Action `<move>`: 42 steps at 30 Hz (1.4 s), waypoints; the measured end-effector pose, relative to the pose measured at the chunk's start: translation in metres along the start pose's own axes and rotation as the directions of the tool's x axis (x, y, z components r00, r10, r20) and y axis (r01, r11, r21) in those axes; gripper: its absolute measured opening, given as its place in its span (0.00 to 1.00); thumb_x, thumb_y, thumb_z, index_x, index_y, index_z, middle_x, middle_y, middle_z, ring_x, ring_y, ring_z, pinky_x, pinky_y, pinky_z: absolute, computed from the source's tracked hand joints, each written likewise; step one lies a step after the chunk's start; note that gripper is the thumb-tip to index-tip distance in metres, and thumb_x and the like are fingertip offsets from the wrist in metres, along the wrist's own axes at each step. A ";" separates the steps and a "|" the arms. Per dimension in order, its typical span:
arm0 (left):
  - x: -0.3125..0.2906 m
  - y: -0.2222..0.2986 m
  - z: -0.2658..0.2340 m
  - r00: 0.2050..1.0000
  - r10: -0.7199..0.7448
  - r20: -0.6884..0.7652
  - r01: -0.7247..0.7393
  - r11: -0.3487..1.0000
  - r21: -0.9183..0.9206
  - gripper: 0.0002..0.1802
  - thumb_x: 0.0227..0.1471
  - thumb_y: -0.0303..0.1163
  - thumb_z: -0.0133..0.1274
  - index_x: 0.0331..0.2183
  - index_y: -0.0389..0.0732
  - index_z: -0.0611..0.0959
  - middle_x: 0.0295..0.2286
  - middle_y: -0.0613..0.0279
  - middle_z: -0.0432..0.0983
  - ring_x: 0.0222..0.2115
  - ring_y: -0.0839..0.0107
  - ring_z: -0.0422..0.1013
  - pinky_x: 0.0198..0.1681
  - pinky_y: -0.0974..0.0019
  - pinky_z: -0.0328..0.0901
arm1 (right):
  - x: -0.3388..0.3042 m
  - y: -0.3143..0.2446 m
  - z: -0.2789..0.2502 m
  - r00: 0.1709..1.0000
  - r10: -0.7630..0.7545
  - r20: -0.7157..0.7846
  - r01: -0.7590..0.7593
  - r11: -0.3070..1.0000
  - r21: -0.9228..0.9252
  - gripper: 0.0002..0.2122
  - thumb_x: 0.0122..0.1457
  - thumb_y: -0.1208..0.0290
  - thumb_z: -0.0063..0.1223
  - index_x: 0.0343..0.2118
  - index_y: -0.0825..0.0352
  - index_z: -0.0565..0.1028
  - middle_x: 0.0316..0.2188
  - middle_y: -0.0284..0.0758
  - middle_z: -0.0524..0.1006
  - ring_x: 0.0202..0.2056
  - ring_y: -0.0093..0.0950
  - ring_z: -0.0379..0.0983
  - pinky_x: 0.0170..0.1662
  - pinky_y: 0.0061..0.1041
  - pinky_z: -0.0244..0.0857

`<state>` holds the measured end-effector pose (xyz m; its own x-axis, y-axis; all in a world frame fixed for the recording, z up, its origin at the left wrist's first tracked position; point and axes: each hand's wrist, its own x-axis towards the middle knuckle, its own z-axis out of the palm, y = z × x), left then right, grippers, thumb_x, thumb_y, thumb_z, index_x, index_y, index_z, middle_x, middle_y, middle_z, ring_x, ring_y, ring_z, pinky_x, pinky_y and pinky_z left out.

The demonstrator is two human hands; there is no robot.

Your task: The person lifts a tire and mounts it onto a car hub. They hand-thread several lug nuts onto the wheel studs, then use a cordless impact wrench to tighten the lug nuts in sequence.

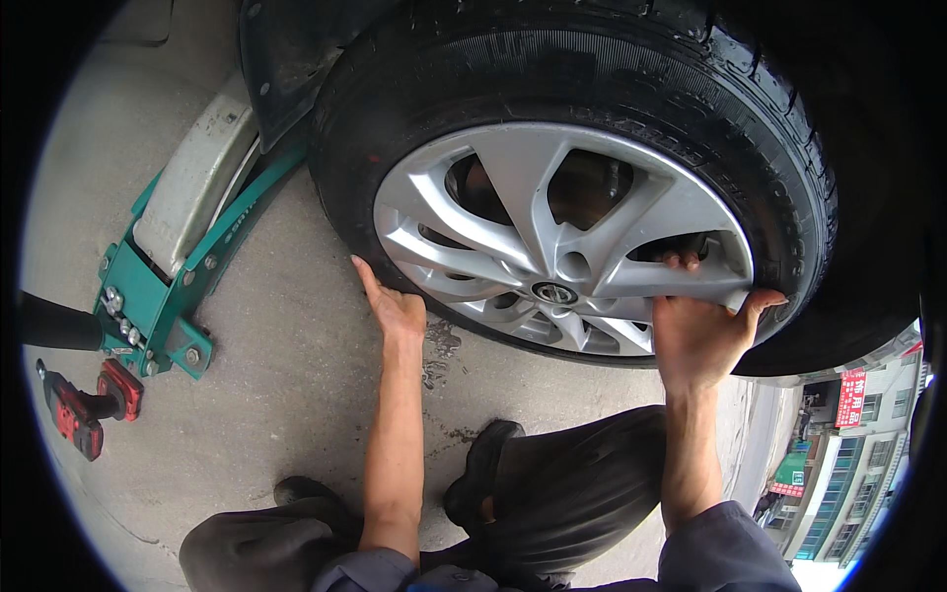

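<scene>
A car wheel (538, 222), a black tyre around a silver alloy rim with a round centre badge, fills the upper middle. My right hand (702, 335) grips its lower right side. The fingertips show through an opening between the spokes, and the thumb lies outward over the tyre's sidewall. At the tyre's lower left edge, my left hand (397, 311) presses against the rubber with the thumb stretched away. The tyre hides most of that hand's other fingers. Dark brake parts (582, 187) show behind the spokes.
A green floor jack (138, 291) with a pale metal arm reaches under the dark car body at left. A red and black cordless power tool (89, 405) lies near it on the concrete floor (266, 395). My bent legs (582, 469) are below. Buildings (848, 464) stand beyond at right.
</scene>
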<state>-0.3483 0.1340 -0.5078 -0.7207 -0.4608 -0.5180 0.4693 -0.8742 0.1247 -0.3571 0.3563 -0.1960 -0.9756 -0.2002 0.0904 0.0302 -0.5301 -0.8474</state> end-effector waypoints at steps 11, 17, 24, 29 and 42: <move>0.003 -0.004 -0.024 0.989 -0.108 0.104 0.122 0.982 -0.145 0.36 0.61 0.51 0.57 0.64 0.47 0.67 0.62 0.67 0.65 0.64 0.65 0.57 0.70 0.54 0.48 | -0.032 -0.004 0.014 0.889 0.073 -0.452 -0.100 0.994 -0.036 0.44 0.63 0.33 0.46 0.67 0.70 0.58 0.68 0.44 0.56 0.69 0.35 0.51 0.74 0.39 0.38; 0.008 0.013 -0.052 0.999 -0.033 -0.023 0.038 0.957 0.289 0.52 0.56 0.57 0.61 0.70 0.49 0.54 0.71 0.64 0.47 0.71 0.63 0.42 0.72 0.49 0.40 | -0.057 0.018 0.019 0.854 0.483 -0.193 -0.493 0.870 -0.007 0.36 0.68 0.41 0.44 0.65 0.71 0.59 0.62 0.45 0.64 0.67 0.35 0.56 0.70 0.39 0.47; -0.020 -0.039 -0.050 0.795 -0.606 0.003 0.595 0.782 0.183 0.71 0.40 0.86 0.47 0.72 0.54 0.43 0.71 0.51 0.33 0.70 0.37 0.29 0.64 0.21 0.39 | -0.060 0.091 0.134 0.839 0.534 0.107 -0.331 0.656 -0.678 0.29 0.66 0.57 0.51 0.65 0.68 0.61 0.51 0.39 0.74 0.50 0.28 0.74 0.60 0.33 0.62; -0.002 -0.048 -0.104 0.906 -0.423 0.008 0.415 0.892 0.178 0.65 0.47 0.81 0.45 0.71 0.62 0.33 0.72 0.56 0.25 0.70 0.37 0.26 0.63 0.19 0.40 | -0.044 0.208 0.237 0.493 0.690 0.530 0.007 0.606 -0.795 0.18 0.64 0.70 0.53 0.54 0.72 0.73 0.44 0.38 0.76 0.44 0.26 0.74 0.53 0.27 0.67; -0.066 -0.044 -0.052 0.890 -0.427 -0.163 0.447 0.886 0.122 0.38 0.56 0.68 0.49 0.53 0.51 0.58 0.50 0.62 0.53 0.51 0.60 0.52 0.52 0.46 0.57 | -0.051 0.363 0.344 0.492 0.660 0.568 0.200 0.549 -0.812 0.17 0.63 0.69 0.52 0.53 0.72 0.74 0.43 0.41 0.79 0.47 0.31 0.75 0.52 0.33 0.69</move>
<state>-0.2946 0.2113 -0.5232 -0.7582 -0.0120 -0.6519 0.0314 -0.9993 -0.0182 -0.2214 -0.1093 -0.3278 -0.3364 -0.9162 -0.2180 -0.3547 0.3377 -0.8719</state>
